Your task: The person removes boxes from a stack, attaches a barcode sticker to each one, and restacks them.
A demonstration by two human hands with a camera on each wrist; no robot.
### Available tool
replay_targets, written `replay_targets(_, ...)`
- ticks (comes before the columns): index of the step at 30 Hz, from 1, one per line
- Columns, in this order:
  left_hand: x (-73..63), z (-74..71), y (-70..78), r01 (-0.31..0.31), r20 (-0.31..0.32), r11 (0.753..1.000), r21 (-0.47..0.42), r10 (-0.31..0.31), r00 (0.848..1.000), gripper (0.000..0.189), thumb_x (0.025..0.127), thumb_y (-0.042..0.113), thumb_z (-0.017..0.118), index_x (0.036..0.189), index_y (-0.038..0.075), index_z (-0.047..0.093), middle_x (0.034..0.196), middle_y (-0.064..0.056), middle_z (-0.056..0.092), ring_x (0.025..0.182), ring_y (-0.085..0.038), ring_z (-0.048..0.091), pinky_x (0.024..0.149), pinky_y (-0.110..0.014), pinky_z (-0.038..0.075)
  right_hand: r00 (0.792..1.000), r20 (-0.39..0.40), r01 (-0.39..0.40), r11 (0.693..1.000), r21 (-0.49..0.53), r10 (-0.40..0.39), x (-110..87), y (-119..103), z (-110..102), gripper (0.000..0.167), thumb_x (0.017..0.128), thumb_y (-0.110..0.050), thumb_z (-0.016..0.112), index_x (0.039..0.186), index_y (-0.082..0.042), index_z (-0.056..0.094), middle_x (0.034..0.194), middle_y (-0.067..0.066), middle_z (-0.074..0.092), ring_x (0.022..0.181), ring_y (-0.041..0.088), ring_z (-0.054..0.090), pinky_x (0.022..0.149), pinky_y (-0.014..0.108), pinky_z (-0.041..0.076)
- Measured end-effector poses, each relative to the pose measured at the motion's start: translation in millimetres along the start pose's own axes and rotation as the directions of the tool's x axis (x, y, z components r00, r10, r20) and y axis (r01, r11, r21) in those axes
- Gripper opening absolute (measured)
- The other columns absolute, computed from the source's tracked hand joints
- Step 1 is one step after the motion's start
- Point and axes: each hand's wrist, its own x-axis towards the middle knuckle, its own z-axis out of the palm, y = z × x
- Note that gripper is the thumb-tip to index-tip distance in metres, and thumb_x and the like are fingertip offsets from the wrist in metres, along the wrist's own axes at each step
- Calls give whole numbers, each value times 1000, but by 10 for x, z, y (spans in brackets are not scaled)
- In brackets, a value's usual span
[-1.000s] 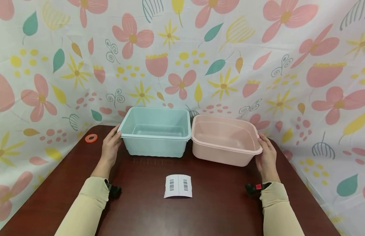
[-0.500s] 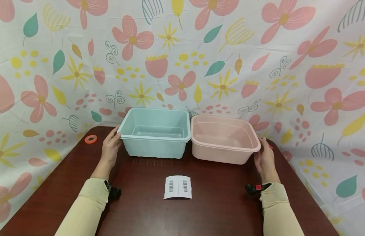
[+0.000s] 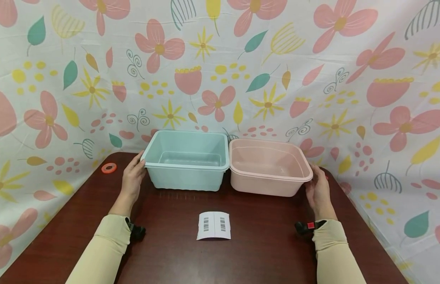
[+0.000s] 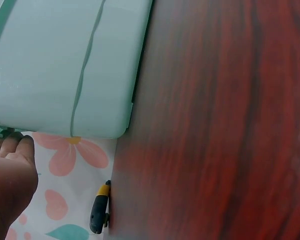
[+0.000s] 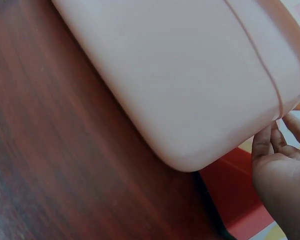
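A light blue plastic basin stands at the back of the table, left of a pink basin. Their neighbouring rims look close together or touching. My left hand grips the left end of the blue basin by its rim; in the left wrist view the fingers reach up under that rim. At the pink basin's right end, my right hand holds the rim, and its fingers bend up against the outer wall in the right wrist view. Both basins appear empty inside.
A white paper with two barcodes lies on the dark red-brown table, in front of the basins. An orange ring-shaped roll sits far left. Beyond the hands are a black-and-yellow tool and a red object. Floral cloth hangs behind.
The pink basin's right end has swung slightly back and left, with my right hand following it. A bit of red now shows behind that hand. The left hand and blue basin stay put.
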Motion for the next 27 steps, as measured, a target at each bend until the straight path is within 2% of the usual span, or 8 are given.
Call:
replay_targets(4, 7, -7, -1, 0, 2, 1000, -1, 0, 1000, 54, 109, 25, 43, 157, 5, 30, 160, -18, 31, 147, -32, 30, 120, -48, 20, 1000, 4, -15, 995, -95, 15, -30, -35, 36, 58, 108, -41, 40, 151, -2, 40, 142, 4, 48, 127, 15, 45, 97, 22, 42)
replay_targets(8, 4, -9, -1, 0, 4, 1000, -2, 0, 1000, 55, 109, 25, 44, 157, 4, 30, 160, -19, 31, 147, -33, 30, 121, -48, 19, 999, -15, -39, 984, -171, 37, -59, -64, 70, 71, 107, -52, 34, 156, -1, 30, 145, 4, 43, 125, 15, 44, 97, 23, 40)
replay_targets(12, -3, -11, -2, 4, 8, 1000, -2, -4, 1000, 56, 109, 26, 45, 157, 5, 29, 160, -19, 30, 147, -33, 29, 121, -49, 19, 998, -19, -61, 975, -215, 58, -88, -91, 93, 79, 105, -60, 26, 156, 0, 28, 140, 3, 45, 120, 14, 46, 94, 22, 40)
replay_targets(15, -11, -16, 6, 8, 12, 1000, 4, -8, 1000, 57, 108, 27, 45, 158, 5, 29, 161, -19, 30, 147, -33, 29, 121, -49, 19, 997, -22, -75, 974, -214, 72, -111, -112, 113, 83, 103, -65, 21, 155, -1, 29, 137, 3, 48, 113, 12, 49, 90, 23, 40)
replay_targets(17, -16, -17, 13, 10, 13, 1000, 9, -10, 1000, 57, 108, 28, 45, 158, 4, 28, 161, -18, 29, 148, -32, 28, 120, -49, 19, 996, -28, -83, 976, -203, 79, -122, -123, 134, 86, 102, -68, 18, 155, -2, 31, 140, 4, 48, 111, 12, 50, 89, 25, 40)
replay_targets(23, -15, -11, 27, 13, 9, 1000, 19, -13, 1000, 58, 108, 29, 45, 157, 4, 29, 161, -18, 28, 148, -31, 28, 121, -48, 19, 996, -29, -89, 973, -211, 84, -141, -174, 230, 96, 95, -76, 6, 156, -5, 31, 150, 8, 42, 119, 15, 47, 97, 38, 29)
replay_targets(25, -12, -1, 20, 8, 5, 1000, 23, -8, 1000, 57, 108, 29, 45, 157, 4, 29, 161, -18, 28, 147, -32, 27, 121, -48, 19, 995, -48, -97, 972, -213, 89, -142, -210, 264, 96, 94, -77, 4, 157, -9, 29, 153, 7, 39, 128, 19, 43, 100, 41, 26)
replay_targets(27, -9, 11, 11, 13, -2, 999, 53, -13, 1000, 56, 109, 31, 43, 158, 7, 30, 162, -16, 29, 147, -31, 28, 121, -48, 19, 993, -69, -105, 974, -201, 93, -139, -254, 298, 93, 94, -78, 4, 160, -15, 24, 161, 6, 28, 140, 22, 32, 109, 44, 21)
